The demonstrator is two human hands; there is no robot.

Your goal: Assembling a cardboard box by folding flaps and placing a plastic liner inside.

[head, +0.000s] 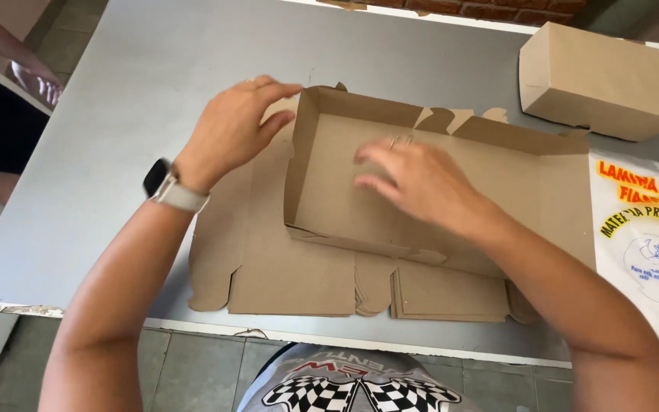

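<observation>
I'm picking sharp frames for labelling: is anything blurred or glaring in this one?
Head view: the right hand is motion-blurred at the fingers; the left hand and half-folded box are sharp; daylight is even, with soft sheen on the grey table, no harsh glare.

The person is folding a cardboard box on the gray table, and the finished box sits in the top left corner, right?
Not quite. In the head view the finished box sits in the top right corner of the gray table. The hands are indeed on the half-folded cardboard box.
</observation>
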